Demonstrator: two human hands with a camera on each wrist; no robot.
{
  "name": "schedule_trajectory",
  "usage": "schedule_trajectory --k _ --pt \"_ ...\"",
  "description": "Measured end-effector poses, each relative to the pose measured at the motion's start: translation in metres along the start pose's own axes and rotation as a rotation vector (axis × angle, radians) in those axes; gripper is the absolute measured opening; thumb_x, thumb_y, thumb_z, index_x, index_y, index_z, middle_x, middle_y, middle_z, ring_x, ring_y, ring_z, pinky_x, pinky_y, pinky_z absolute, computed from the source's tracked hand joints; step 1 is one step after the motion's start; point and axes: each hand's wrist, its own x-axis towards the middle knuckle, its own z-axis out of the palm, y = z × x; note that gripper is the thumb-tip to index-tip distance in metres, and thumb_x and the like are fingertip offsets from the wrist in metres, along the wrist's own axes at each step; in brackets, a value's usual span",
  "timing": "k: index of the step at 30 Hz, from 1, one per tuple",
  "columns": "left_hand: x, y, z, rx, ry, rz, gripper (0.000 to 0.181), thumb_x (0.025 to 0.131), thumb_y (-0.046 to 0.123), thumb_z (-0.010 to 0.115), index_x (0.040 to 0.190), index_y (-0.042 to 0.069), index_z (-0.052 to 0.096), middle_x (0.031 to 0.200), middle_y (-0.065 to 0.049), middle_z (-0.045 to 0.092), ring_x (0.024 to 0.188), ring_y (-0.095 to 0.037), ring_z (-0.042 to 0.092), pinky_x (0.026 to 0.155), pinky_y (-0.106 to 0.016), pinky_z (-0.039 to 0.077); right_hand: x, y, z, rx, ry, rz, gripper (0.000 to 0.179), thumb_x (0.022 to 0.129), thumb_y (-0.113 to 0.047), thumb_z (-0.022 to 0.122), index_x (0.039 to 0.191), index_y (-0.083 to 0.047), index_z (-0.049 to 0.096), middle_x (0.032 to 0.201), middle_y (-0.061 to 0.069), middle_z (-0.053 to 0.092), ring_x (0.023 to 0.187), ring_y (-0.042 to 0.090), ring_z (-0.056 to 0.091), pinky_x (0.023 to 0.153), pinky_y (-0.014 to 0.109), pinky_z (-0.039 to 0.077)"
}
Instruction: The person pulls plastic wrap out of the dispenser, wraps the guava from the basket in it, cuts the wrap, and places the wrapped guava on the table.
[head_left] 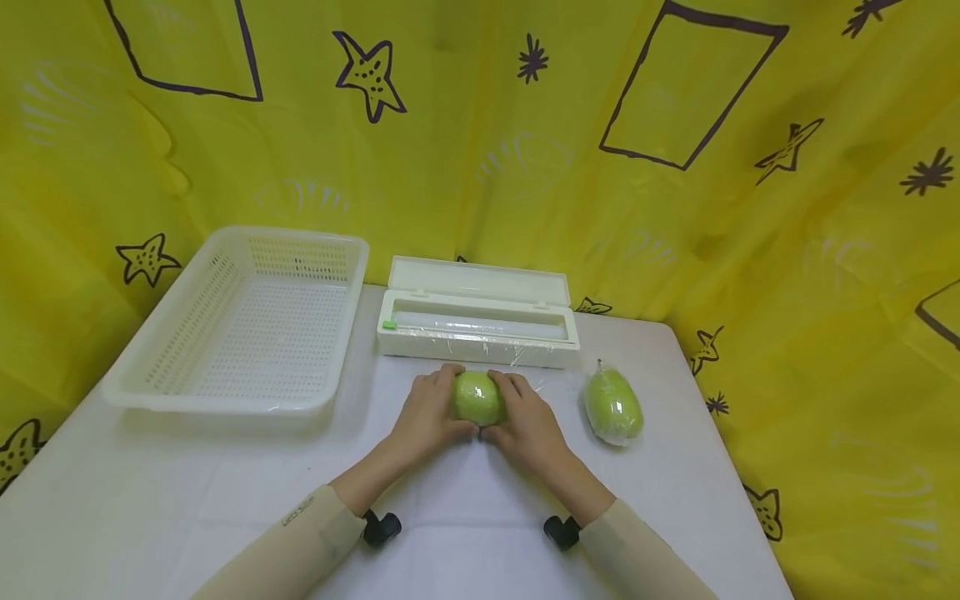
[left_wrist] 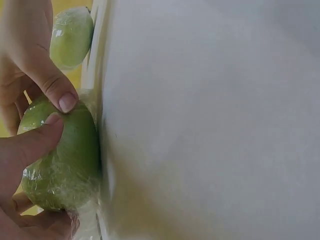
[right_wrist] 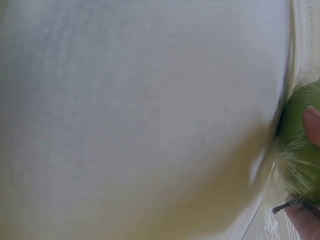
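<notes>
In the head view a green fruit (head_left: 477, 398) wrapped in clear cling film is held between both hands, near the middle of the table. My left hand (head_left: 433, 410) grips its left side and my right hand (head_left: 529, 423) its right, with the thumbs close together on the near side. The left wrist view shows both thumbs pressing the film on the fruit (left_wrist: 75, 145). In the right wrist view, film is bunched around a dark stem (right_wrist: 282, 206) at one end, beside a fingertip. A second wrapped green fruit (head_left: 613, 407) lies to the right, apart from the hands.
Behind the hands stands a white cling film dispenser (head_left: 480, 347), its lid raised and a film roll (head_left: 480, 325) inside. A white plastic basket (head_left: 225, 406) sits at the back left. A yellow patterned curtain (head_left: 465, 167) hangs behind the white table (head_left: 465, 550).
</notes>
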Motion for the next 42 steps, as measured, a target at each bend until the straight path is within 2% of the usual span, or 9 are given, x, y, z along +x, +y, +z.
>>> schedule_trajectory --k 7,13,17,21,24,30,34,37,42 --pt "0.0 -0.001 -0.002 -0.038 0.006 -0.038 0.087 0.067 0.021 0.093 0.14 0.001 0.051 0.128 -0.019 0.045 0.115 -0.038 0.05 0.095 -0.048 0.048 0.005 -0.001 0.001 -0.038 -0.013 0.006 0.087 0.075 -0.027 0.087 0.149 -0.009 0.044 0.139 0.011 0.055 0.126 0.031 0.049 0.105 0.047 0.045" --pt "0.004 -0.006 -0.005 -0.056 0.01 -0.041 0.093 0.066 0.023 0.093 0.145 0.001 0.048 0.121 -0.017 0.056 0.109 -0.033 0.057 0.095 -0.048 0.048 0.011 -0.004 0.006 -0.115 0.043 -0.008 0.09 0.069 -0.035 0.091 0.143 -0.005 0.049 0.136 0.015 0.048 0.121 0.033 0.049 0.097 0.047 0.049" --pt "0.005 -0.012 -0.005 -0.08 0.026 -0.069 0.09 0.067 0.028 0.092 0.141 0.003 0.048 0.122 -0.014 0.063 0.11 -0.03 0.061 0.095 -0.047 0.049 0.016 -0.006 0.007 -0.156 0.077 -0.028 0.096 0.065 -0.036 0.094 0.144 -0.006 0.048 0.127 0.014 0.054 0.117 0.033 0.051 0.094 0.046 0.051" --pt "0.006 -0.019 -0.004 -0.165 0.034 -0.115 0.072 0.069 0.028 0.092 0.127 0.009 0.055 0.123 -0.009 0.067 0.114 -0.027 0.063 0.096 -0.043 0.051 0.018 -0.009 0.006 -0.156 0.067 -0.037 0.091 0.067 -0.033 0.093 0.142 -0.009 0.048 0.129 0.013 0.058 0.118 0.033 0.053 0.092 0.047 0.053" --pt "0.008 -0.024 -0.005 -0.254 0.033 -0.128 0.068 0.071 0.027 0.09 0.127 0.008 0.057 0.127 -0.011 0.066 0.117 -0.029 0.064 0.098 -0.042 0.052 0.019 -0.01 0.004 -0.16 0.056 -0.051 0.083 0.071 -0.032 0.091 0.14 -0.007 0.05 0.131 0.014 0.059 0.119 0.033 0.056 0.094 0.048 0.052" --pt "0.005 -0.035 -0.007 -0.29 0.037 -0.065 0.068 0.08 0.019 0.084 0.139 0.004 0.054 0.132 -0.017 0.057 0.119 -0.034 0.059 0.099 -0.044 0.051 0.025 -0.009 0.002 -0.153 0.013 -0.033 0.081 0.077 -0.03 0.086 0.144 -0.006 0.048 0.131 0.016 0.06 0.118 0.034 0.058 0.097 0.048 0.051" --pt "-0.008 -0.037 -0.014 -0.283 0.131 -0.03 0.058 0.081 0.003 0.077 0.135 0.007 0.057 0.129 -0.013 0.057 0.114 -0.031 0.059 0.094 -0.042 0.053 0.028 -0.006 0.002 -0.124 -0.019 0.003 0.081 0.079 -0.03 0.085 0.146 -0.007 0.046 0.134 0.015 0.059 0.12 0.034 0.058 0.1 0.048 0.049" --pt "-0.022 -0.029 -0.018 -0.377 0.183 -0.084 0.04 0.083 -0.002 0.071 0.121 0.006 0.061 0.119 -0.012 0.061 0.101 -0.026 0.062 0.086 -0.038 0.055 0.03 -0.004 0.0 -0.115 -0.037 0.022 0.081 0.08 -0.03 0.084 0.147 -0.009 0.045 0.136 0.014 0.058 0.122 0.034 0.057 0.102 0.048 0.048" --pt "-0.034 -0.015 -0.012 -0.697 -0.012 -0.276 0.035 0.093 0.004 0.061 0.126 -0.004 0.055 0.121 -0.021 0.063 0.101 -0.027 0.067 0.084 -0.032 0.057 0.032 -0.003 -0.004 -0.114 -0.031 0.01 0.08 0.079 -0.029 0.086 0.145 -0.008 0.047 0.135 0.016 0.059 0.12 0.036 0.058 0.102 0.049 0.048"
